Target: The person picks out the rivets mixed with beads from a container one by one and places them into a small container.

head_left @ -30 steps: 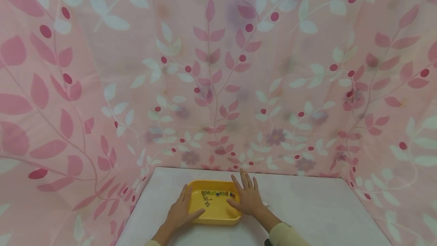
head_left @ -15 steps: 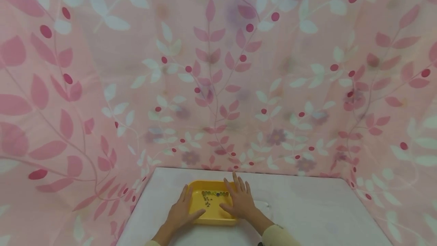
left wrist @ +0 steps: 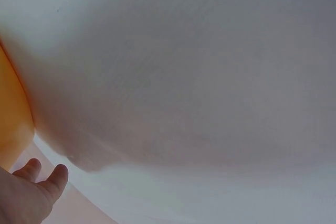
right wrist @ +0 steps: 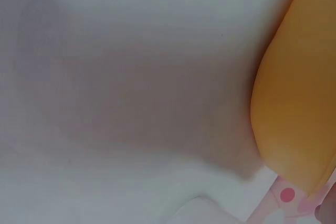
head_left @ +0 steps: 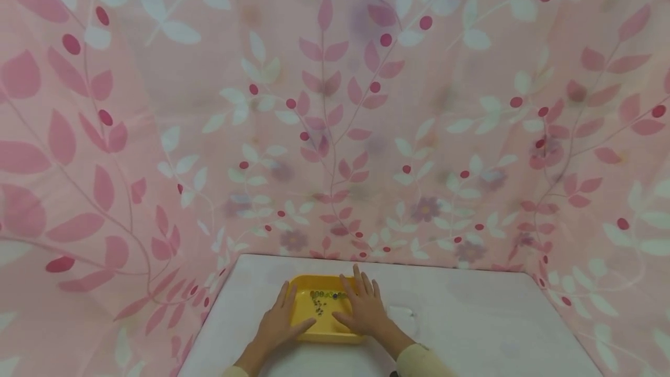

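Note:
A shallow yellow tray (head_left: 327, 338) sits on the white table between the two hands. Along its back lies a row of round beads (head_left: 327, 295), some green and some dark; smaller dark beads (head_left: 319, 307) are scattered below the row. My left hand (head_left: 276, 322) is at the tray's left side, fingers straight and thumb over the inside. The right hand (head_left: 366, 310) spreads across the right side, hiding that rim and the row's end. In the left wrist view, fingertips (left wrist: 55, 182) show beside the tray's outer wall (left wrist: 13, 114). The right wrist view shows the other outer wall (right wrist: 294, 93).
A clear or whitish flat object (head_left: 403, 312) lies on the table (head_left: 487, 324) right of the tray, partly behind the right forearm. Pink leaf-patterned fabric (head_left: 335, 132) hangs behind the table and along both sides.
The right hand has moved left over the tray's right side, uncovering more of the whitish flat object. The left hand stays in place, and the beads look unmoved.

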Motion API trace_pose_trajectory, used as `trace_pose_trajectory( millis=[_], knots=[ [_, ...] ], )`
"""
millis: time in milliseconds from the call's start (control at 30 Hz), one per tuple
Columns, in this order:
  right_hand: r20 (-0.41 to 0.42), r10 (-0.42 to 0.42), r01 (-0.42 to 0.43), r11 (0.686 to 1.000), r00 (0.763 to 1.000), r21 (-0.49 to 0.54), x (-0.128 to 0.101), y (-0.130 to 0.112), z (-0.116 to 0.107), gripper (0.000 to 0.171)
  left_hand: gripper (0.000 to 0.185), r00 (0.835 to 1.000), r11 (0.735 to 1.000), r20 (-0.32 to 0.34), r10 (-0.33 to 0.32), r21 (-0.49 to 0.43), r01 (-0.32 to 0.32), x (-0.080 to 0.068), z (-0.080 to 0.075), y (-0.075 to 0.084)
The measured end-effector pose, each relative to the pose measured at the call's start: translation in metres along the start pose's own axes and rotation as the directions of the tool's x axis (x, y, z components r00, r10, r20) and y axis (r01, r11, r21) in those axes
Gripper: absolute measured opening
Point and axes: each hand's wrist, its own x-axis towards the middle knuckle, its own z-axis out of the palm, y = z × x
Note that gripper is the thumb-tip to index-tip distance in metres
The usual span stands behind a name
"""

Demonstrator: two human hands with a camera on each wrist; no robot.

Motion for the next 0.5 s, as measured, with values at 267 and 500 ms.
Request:
trace_pose_trajectory(
  millis=[267,500],
  knots=[
    [0.008,-0.002,0.002,0.999,1.000,0.035,0.003,-0.010,0.001,0.089,0.102,1.000,1.000,0.003,-0.003,0.002,0.003,0.000,0.000,-0.001],
    [-0.072,-0.050,0.054,0.997,0.996,0.059,0.007,-0.013,0.009,0.087,0.101,1.000,1.000,-0.007,-0.001,-0.010,0.001,0.001,0.000,-0.001]
  ],
)
